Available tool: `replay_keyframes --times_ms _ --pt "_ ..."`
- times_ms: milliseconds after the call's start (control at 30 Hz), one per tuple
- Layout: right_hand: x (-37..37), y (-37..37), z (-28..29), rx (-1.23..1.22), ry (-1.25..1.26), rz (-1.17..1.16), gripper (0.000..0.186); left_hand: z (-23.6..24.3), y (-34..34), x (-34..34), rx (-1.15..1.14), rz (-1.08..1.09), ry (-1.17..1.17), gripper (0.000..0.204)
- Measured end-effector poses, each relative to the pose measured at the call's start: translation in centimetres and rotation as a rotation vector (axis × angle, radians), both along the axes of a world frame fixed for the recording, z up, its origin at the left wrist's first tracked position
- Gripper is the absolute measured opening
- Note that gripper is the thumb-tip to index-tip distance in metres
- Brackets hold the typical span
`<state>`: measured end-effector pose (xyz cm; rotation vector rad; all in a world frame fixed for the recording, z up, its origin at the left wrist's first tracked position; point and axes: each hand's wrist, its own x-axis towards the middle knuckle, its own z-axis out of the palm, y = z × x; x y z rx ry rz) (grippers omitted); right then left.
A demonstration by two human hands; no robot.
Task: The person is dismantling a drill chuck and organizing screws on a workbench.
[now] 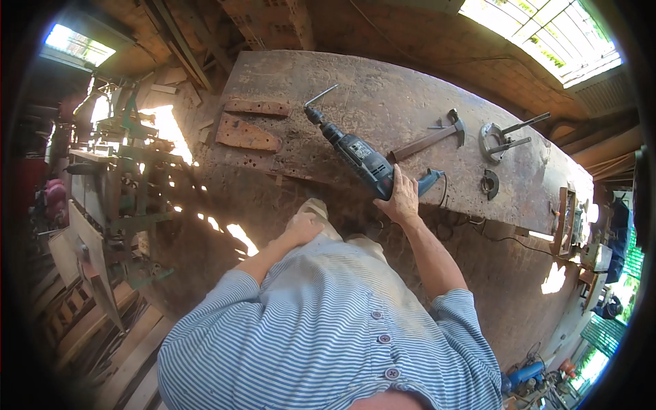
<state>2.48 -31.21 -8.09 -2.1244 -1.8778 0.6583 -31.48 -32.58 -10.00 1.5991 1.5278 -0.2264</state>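
Observation:
My right hand (401,196) grips the rear of a corded power drill (362,158) lying on the worn wooden bench. Its chuck points away to the left. A thin metal rod (322,94) lies at the chuck's tip, at an angle to the drill. Low beside my trouser leg (316,207), off the bench, my left hand (303,228) is closed with curled fingers; whatever it may hold is hidden. To the right of the drill lies a hammer (427,139). Left of the chuck are two worn wooden pieces, one narrow (257,108) and one broad (247,132).
A metal clamp-like ring with two rods (490,143) and a small dark curved part (489,184) sit on the bench (273,72) to the right. The drill's cord (445,191) drops over the near edge. Machinery (123,150) and stacked boards (130,335) stand at left.

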Motion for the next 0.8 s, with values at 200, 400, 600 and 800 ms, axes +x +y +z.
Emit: replay_keyframes --times_ms 200,400,600,800 --pt "1.9 -1.2 -0.2 0.058 -0.002 0.109 0.122 1.3 -3.2 0.2 0.006 -0.012 0.042 0.051" --pt "1.0 0.3 0.5 -0.101 -0.037 0.059 0.123 1.5 -0.5 0.7 -0.141 0.058 -0.004 0.062" --pt "-0.3 1.5 0.5 -0.176 -0.082 0.007 0.125 0.0 4.6 0.4 -0.091 -0.023 -0.069 0.060" --pt "-1.3 2.6 0.8 -0.254 -0.126 -0.012 0.127 -2.1 9.9 -1.0 -0.094 0.104 -0.306 0.071"
